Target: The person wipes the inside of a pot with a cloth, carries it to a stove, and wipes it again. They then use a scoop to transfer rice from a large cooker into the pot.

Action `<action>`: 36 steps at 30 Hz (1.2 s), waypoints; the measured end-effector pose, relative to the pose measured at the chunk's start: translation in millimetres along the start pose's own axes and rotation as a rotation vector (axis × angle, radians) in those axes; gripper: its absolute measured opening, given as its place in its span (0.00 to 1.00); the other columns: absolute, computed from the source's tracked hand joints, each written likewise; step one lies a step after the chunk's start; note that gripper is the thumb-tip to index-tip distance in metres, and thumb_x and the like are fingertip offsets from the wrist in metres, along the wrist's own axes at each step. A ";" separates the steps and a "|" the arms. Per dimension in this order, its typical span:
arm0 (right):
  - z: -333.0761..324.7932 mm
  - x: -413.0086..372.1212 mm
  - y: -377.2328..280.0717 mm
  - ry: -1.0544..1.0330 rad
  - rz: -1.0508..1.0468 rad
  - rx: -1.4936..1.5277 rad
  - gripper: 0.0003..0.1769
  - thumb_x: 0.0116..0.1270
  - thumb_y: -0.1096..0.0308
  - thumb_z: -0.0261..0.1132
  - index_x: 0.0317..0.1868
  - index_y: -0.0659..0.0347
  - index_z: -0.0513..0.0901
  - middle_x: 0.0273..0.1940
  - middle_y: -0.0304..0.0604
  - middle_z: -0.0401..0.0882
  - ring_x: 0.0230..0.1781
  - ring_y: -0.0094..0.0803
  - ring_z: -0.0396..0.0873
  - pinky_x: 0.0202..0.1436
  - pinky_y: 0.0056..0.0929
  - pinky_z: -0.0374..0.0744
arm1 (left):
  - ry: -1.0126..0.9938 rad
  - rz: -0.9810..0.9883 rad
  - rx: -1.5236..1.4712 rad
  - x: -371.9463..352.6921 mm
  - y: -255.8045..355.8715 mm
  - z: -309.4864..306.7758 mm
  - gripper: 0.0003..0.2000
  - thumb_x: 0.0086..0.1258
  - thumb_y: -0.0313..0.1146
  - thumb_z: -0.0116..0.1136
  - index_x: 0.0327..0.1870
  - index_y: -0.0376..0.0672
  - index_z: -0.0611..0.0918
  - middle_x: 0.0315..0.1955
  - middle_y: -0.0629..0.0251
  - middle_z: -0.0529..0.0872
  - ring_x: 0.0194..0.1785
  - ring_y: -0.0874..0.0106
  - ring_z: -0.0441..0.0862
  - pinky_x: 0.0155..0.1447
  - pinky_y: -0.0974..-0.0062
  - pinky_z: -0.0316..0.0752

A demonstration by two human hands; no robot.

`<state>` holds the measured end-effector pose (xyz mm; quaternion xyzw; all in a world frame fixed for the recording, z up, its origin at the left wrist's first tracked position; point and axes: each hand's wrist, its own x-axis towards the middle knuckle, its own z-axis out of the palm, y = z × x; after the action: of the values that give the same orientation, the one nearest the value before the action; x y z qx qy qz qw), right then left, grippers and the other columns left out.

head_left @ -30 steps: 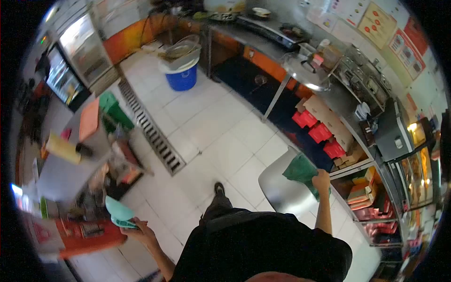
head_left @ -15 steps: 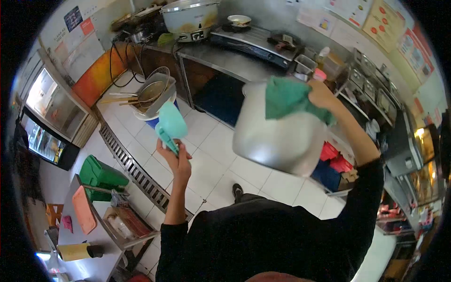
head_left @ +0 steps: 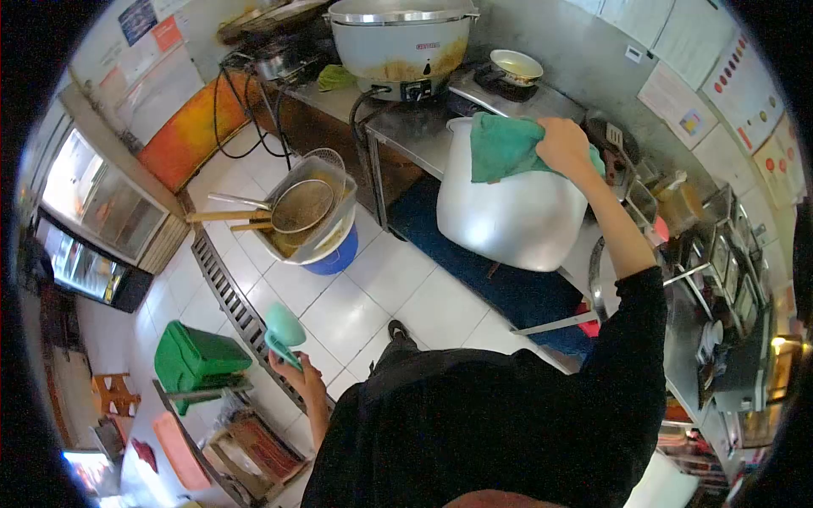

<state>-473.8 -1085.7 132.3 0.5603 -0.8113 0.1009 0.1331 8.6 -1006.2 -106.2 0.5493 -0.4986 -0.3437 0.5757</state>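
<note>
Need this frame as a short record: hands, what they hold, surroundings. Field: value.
Left hand: holds a mint-green scoop by its handle
Right hand: grips a green cloth at the rim of a large metal pot
Pot support: contact with the counter cannot be told
On counter: rice cooker, behind the pot
On floor: blue bucket under a round strainer; green bin nearer the left edge

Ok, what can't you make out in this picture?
Inside of the pot: head view, hidden by its own wall.
Rim under the right hand: head view, covered by the green cloth.
Top of the cooker: head view, cut off by the upper edge.
Writing on the wall posters: head view, too small.
</note>
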 end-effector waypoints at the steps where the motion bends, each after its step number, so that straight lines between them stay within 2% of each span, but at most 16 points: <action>1: 8.5 11.7 -1.3 -0.016 0.018 -0.003 0.19 0.42 0.70 0.54 0.38 0.63 0.79 0.34 0.54 0.77 0.39 0.48 0.75 0.44 0.41 0.72 | 0.051 0.009 0.008 19.8 -8.2 5.0 0.28 0.60 0.24 0.44 0.60 0.42 0.47 0.32 0.62 0.70 0.15 0.81 0.63 0.16 0.86 0.61; 4: 30.6 49.4 8.8 0.072 0.081 0.054 0.21 0.41 0.70 0.54 0.40 0.63 0.78 0.34 0.55 0.77 0.39 0.48 0.75 0.45 0.40 0.72 | 0.063 -0.049 -0.006 85.8 -11.3 33.1 0.29 0.60 0.25 0.46 0.60 0.42 0.47 0.32 0.61 0.70 0.14 0.80 0.62 0.16 0.85 0.61; 6: 43.2 75.0 24.2 0.054 -0.037 0.038 0.21 0.41 0.70 0.54 0.40 0.62 0.78 0.34 0.55 0.77 0.38 0.49 0.75 0.46 0.39 0.72 | 0.029 -0.126 -0.028 131.5 -8.4 58.5 0.29 0.60 0.26 0.47 0.60 0.42 0.47 0.32 0.61 0.70 0.14 0.80 0.62 0.16 0.85 0.60; 8: 45.5 98.5 34.7 0.087 -0.020 0.032 0.21 0.40 0.70 0.54 0.40 0.63 0.78 0.34 0.56 0.76 0.38 0.49 0.75 0.46 0.39 0.72 | -0.120 -0.037 0.007 178.2 -2.9 87.5 0.29 0.60 0.26 0.47 0.60 0.41 0.47 0.33 0.60 0.71 0.15 0.81 0.61 0.16 0.86 0.59; 12: 11.2 112.7 5.4 0.096 0.079 0.106 0.21 0.39 0.71 0.53 0.39 0.61 0.78 0.31 0.59 0.75 0.34 0.49 0.75 0.44 0.40 0.72 | -0.232 0.044 -0.007 247.0 14.7 156.1 0.29 0.61 0.27 0.47 0.60 0.40 0.47 0.36 0.58 0.70 0.15 0.81 0.60 0.16 0.86 0.58; 13: 11.4 113.1 1.2 0.096 0.129 0.129 0.21 0.39 0.71 0.53 0.39 0.60 0.78 0.30 0.59 0.75 0.34 0.49 0.75 0.42 0.40 0.73 | -0.267 0.135 0.040 260.4 15.5 172.2 0.29 0.61 0.27 0.47 0.60 0.41 0.47 0.37 0.58 0.70 0.16 0.81 0.60 0.17 0.86 0.58; 15: 34.1 111.9 1.6 0.198 0.106 0.083 0.18 0.38 0.72 0.54 0.34 0.60 0.79 0.29 0.57 0.76 0.32 0.49 0.75 0.40 0.41 0.73 | -0.311 0.226 0.081 276.6 11.6 196.2 0.29 0.61 0.28 0.48 0.60 0.41 0.47 0.38 0.57 0.70 0.16 0.81 0.60 0.17 0.86 0.58; 17: 45.7 106.9 -10.7 0.124 0.221 -0.012 0.13 0.37 0.72 0.55 0.28 0.60 0.77 0.26 0.54 0.75 0.29 0.49 0.74 0.37 0.43 0.73 | -0.339 0.074 -0.096 289.8 4.6 224.3 0.30 0.61 0.31 0.49 0.60 0.42 0.47 0.39 0.57 0.69 0.17 0.81 0.60 0.17 0.87 0.59; 18: 51.5 102.7 -15.7 0.187 0.183 -0.007 0.11 0.36 0.71 0.57 0.26 0.59 0.75 0.24 0.52 0.74 0.28 0.49 0.74 0.33 0.42 0.72 | -0.327 0.188 -0.070 294.2 10.3 237.9 0.31 0.60 0.32 0.50 0.60 0.42 0.47 0.38 0.57 0.69 0.17 0.81 0.60 0.18 0.88 0.60; 21: 79.6 69.5 -35.2 0.339 0.028 0.046 0.13 0.33 0.69 0.61 0.25 0.58 0.73 0.24 0.47 0.72 0.25 0.45 0.72 0.27 0.38 0.70 | -0.369 0.102 0.038 303.4 12.7 262.9 0.31 0.60 0.29 0.49 0.61 0.42 0.47 0.35 0.61 0.70 0.17 0.81 0.61 0.19 0.87 0.61; 22: 93.0 58.7 -44.5 0.301 0.038 0.032 0.13 0.32 0.68 0.61 0.25 0.58 0.72 0.25 0.45 0.72 0.25 0.42 0.72 0.27 0.37 0.69 | -0.398 0.050 -0.098 308.5 6.0 272.0 0.31 0.60 0.28 0.48 0.61 0.42 0.46 0.33 0.62 0.70 0.17 0.81 0.62 0.20 0.86 0.61; 25: 133.5 44.3 -69.0 0.150 0.067 0.083 0.12 0.33 0.69 0.60 0.24 0.57 0.70 0.25 0.40 0.71 0.25 0.37 0.70 0.26 0.37 0.67 | -0.489 0.050 -0.081 325.3 -6.4 283.0 0.30 0.60 0.27 0.47 0.61 0.42 0.47 0.33 0.62 0.71 0.19 0.81 0.62 0.20 0.87 0.60; 29: 164.0 44.5 -93.8 0.210 0.094 0.061 0.10 0.34 0.70 0.58 0.23 0.56 0.70 0.24 0.39 0.70 0.25 0.36 0.69 0.27 0.36 0.66 | -0.592 0.063 -0.019 350.4 -6.9 289.5 0.30 0.60 0.28 0.48 0.61 0.41 0.47 0.33 0.62 0.71 0.19 0.81 0.63 0.20 0.87 0.60; 32: 164.5 47.2 -114.5 0.053 0.228 0.048 0.15 0.33 0.70 0.60 0.27 0.57 0.70 0.26 0.40 0.70 0.29 0.38 0.70 0.31 0.36 0.67 | -0.686 0.130 -0.028 375.7 -18.5 291.2 0.30 0.61 0.30 0.50 0.61 0.41 0.48 0.34 0.61 0.70 0.19 0.81 0.63 0.18 0.87 0.59; 34: 150.3 58.0 -119.5 0.103 0.272 0.184 0.19 0.26 0.73 0.62 0.26 0.61 0.68 0.26 0.45 0.67 0.27 0.42 0.67 0.29 0.35 0.64 | -0.725 0.117 -0.008 382.7 -17.6 294.5 0.30 0.61 0.30 0.50 0.61 0.41 0.48 0.34 0.61 0.70 0.19 0.82 0.63 0.17 0.87 0.59; 36: 140.9 59.2 -115.1 0.094 0.311 0.273 0.21 0.27 0.73 0.62 0.29 0.61 0.67 0.26 0.47 0.66 0.28 0.44 0.66 0.29 0.35 0.64 | -0.745 0.074 -0.018 383.0 -18.4 299.1 0.30 0.61 0.30 0.50 0.61 0.42 0.49 0.34 0.61 0.70 0.22 0.82 0.64 0.17 0.87 0.59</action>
<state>-400.6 -1222.6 20.5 0.4357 -0.8598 0.2551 0.0764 -171.2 -1457.2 -79.0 0.3629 -0.6903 -0.5036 0.3716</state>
